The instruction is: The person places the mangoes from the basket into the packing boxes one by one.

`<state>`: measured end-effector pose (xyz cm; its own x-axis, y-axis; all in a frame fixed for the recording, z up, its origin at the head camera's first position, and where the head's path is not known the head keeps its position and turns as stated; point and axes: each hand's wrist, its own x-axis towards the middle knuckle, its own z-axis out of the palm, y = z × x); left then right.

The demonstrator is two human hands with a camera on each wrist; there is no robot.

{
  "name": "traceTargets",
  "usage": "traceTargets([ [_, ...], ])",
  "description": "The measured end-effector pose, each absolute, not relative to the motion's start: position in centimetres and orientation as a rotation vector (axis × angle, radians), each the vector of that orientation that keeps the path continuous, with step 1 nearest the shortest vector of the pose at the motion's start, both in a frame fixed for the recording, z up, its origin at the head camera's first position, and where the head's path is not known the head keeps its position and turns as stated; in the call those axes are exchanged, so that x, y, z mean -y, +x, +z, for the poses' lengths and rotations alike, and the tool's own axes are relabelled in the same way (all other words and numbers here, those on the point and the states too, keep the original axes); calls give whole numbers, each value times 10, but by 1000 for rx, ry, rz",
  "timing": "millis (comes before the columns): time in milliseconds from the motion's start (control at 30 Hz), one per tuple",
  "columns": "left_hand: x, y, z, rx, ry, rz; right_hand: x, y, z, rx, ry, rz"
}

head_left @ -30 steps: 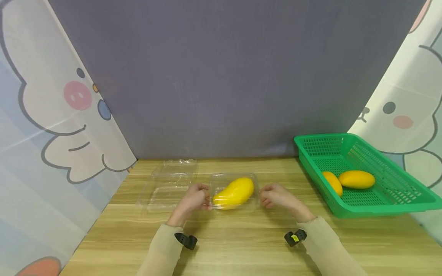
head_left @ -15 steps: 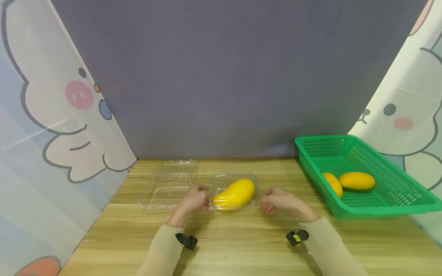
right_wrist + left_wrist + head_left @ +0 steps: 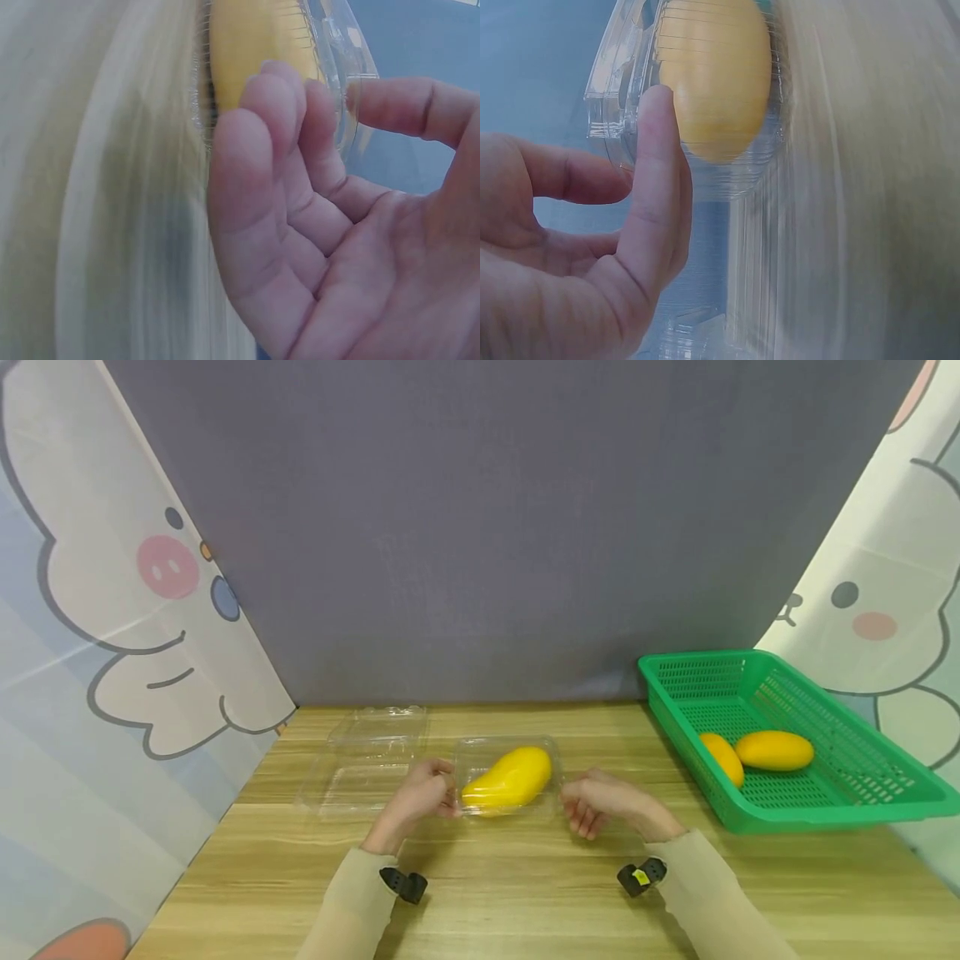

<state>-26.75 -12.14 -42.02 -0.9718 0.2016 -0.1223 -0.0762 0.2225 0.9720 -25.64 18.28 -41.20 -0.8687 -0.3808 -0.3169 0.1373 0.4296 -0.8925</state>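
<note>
At the left edge of the clear box (image 3: 477, 755), the left hand (image 3: 423, 791) pinches it; inside lies a mango (image 3: 517, 777); rightmost, the right hand (image 3: 606, 799) pinches its opposite edge, lower fingers newly dipped, apparently steadying that side.

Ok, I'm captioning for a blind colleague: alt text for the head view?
The left hand and right hand flank a clear box holding a yellow mango on a wooden table. Another clear container sits left, a green basket with two mangoes right.
</note>
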Motion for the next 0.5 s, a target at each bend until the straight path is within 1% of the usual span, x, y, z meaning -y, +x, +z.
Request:
traceTargets([
  [500,121,-266,-419,-2294,118,1819,-183,-259,-417,-2201,-204,-1480],
])
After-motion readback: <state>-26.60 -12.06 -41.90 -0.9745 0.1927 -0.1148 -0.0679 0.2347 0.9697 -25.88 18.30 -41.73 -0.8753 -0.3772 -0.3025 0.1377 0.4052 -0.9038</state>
